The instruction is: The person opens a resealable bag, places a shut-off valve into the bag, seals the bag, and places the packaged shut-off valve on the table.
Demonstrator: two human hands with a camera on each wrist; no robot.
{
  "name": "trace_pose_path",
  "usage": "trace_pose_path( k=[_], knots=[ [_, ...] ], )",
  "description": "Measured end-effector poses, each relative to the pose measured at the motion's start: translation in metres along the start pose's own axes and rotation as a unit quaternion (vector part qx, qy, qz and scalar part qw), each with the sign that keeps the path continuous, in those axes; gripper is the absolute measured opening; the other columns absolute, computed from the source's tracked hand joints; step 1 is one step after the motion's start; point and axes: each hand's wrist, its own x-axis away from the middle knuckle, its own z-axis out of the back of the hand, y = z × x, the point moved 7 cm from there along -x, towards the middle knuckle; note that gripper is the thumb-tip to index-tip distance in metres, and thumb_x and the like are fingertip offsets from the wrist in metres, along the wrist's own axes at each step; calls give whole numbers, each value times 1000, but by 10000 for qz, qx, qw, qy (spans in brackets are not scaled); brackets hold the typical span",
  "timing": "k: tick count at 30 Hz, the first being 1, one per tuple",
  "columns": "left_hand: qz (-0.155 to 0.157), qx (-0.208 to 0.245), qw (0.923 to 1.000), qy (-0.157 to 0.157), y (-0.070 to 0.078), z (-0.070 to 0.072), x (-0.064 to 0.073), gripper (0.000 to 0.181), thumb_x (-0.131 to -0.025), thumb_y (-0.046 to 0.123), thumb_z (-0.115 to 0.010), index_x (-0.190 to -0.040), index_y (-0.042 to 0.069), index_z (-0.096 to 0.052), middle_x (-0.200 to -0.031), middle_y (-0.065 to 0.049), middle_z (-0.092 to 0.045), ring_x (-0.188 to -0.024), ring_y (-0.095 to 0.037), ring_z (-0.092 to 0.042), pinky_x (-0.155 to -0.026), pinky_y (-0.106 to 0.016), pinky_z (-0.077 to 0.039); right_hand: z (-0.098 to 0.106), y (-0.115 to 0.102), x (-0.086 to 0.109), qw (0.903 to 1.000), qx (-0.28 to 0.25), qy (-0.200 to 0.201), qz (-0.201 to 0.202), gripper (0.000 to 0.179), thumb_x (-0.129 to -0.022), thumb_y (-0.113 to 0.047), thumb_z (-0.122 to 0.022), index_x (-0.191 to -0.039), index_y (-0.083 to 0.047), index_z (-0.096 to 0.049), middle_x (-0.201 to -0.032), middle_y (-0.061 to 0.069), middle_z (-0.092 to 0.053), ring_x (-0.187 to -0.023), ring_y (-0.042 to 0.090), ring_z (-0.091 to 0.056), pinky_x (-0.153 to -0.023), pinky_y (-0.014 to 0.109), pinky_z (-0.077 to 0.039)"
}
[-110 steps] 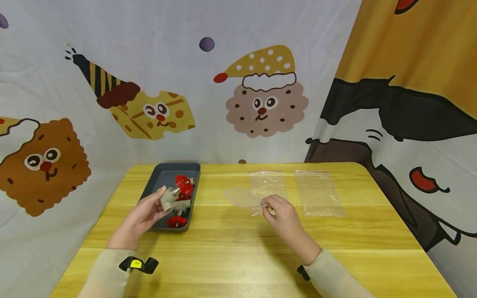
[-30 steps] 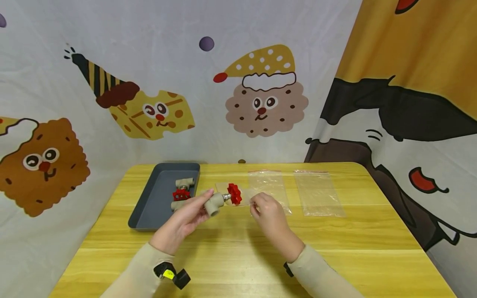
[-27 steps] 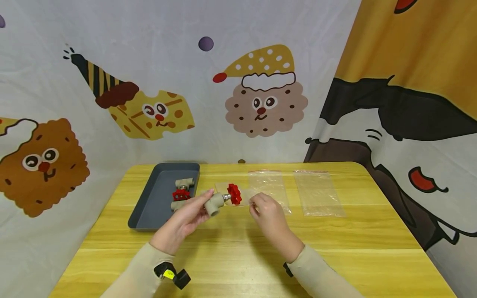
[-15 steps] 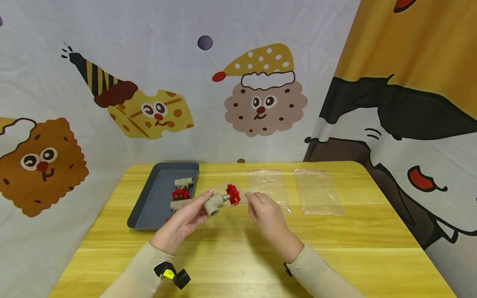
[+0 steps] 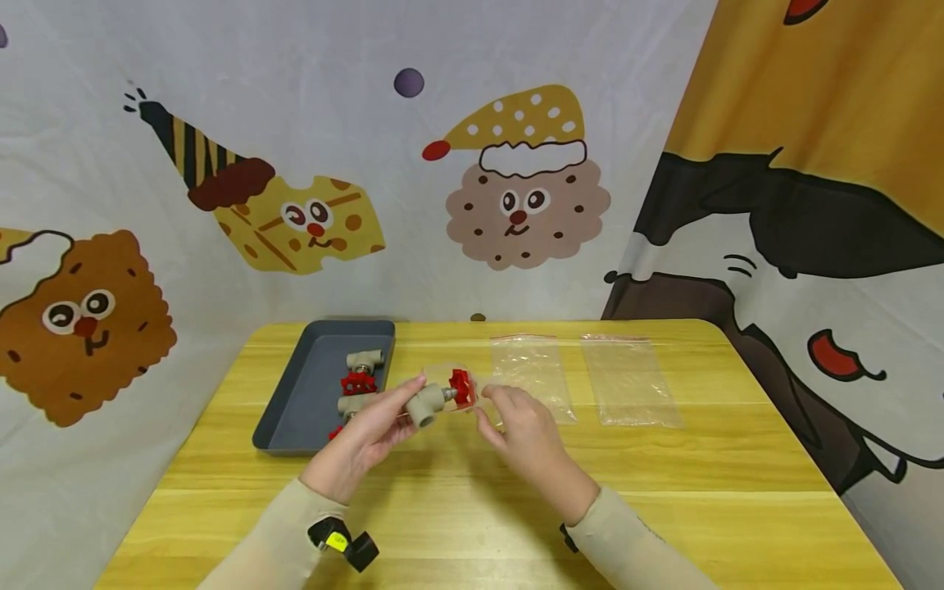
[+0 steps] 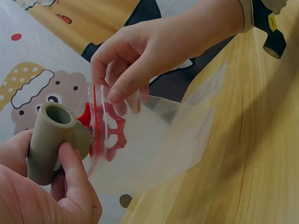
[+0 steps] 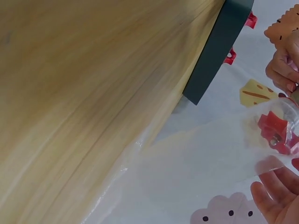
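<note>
My left hand (image 5: 365, 438) grips a grey-beige plastic pipe valve (image 5: 424, 406) by its tee-shaped body. The valve's red handwheel (image 6: 114, 132) sits inside the mouth of a clear zip bag (image 6: 163, 135), just past the red zip line. My right hand (image 5: 527, 430) holds the bag at its mouth, thumb on the near side and fingers behind the film. In the right wrist view the bag's film stretches from the handwheel down toward the table, with the right fingertips against its edge. Whether the left fingers also touch the bag is unclear.
On the left of the wooden table (image 5: 472, 524) stands a dark grey tray (image 5: 291, 410) with more red-wheeled valves (image 5: 359, 383) along its right side, partly hidden by my left hand. Two flat zip bags lie behind: one near the middle (image 5: 531, 360), another farther right (image 5: 630, 385).
My left hand has brought the valve from over the tray to the bag. The handwheel, earlier in front of the bag, is now inside its mouth. The right fingers have shifted left and spread.
</note>
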Motion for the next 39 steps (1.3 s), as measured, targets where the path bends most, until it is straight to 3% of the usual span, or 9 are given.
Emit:
trace_pose_path(
  k=[6,16,22,29,39],
  knots=[
    [-75,-366,9993,16,0,1,-1,63,-87,48,-64,-133,7,-50,-115,-7,-51,-86,-13,-51,-65,-17,-46,3,-2,0,9995,-237,169,128,10,-83,-10,-72,-92,-7,-71,-95,4,-63,-80,16,-61,-68,25,-53],
    [-388,-1172,9923,-41,2,1,-3,48,-94,41,-55,-126,4,-51,-93,-5,-58,-70,-12,-54,-65,-23,-48,6,-8,2,9973,-440,311,492,12,-78,-1,-74,-89,-3,-72,-89,5,-65,-78,15,-64,-69,21,-55],
    [-571,-1147,9917,102,5,1,-2,38,-99,29,-50,-122,-1,-56,-102,-14,-56,-67,-13,-59,-62,-21,-51,5,-11,3,9960,-466,353,678,10,-76,0,-75,-85,-3,-72,-86,6,-65,-76,16,-65,-69,21,-54],
    [-762,-1128,9907,-13,6,-1,-3,39,-99,29,-51,-121,-3,-57,-106,-17,-57,-71,-16,-63,-65,-22,-54,4,-12,3,9955,-573,353,662,9,-77,0,-74,-85,-4,-72,-86,6,-66,-76,16,-65,-69,21,-54],
    [-1047,-852,9906,-218,10,-3,-7,47,-90,22,-65,-127,-5,-54,-114,-16,-55,-85,-33,-69,-76,-28,-56,6,-10,-1,9961,-775,279,311,10,-77,0,-75,-85,-4,-71,-89,5,-66,-78,15,-66,-70,18,-54]
  ],
)
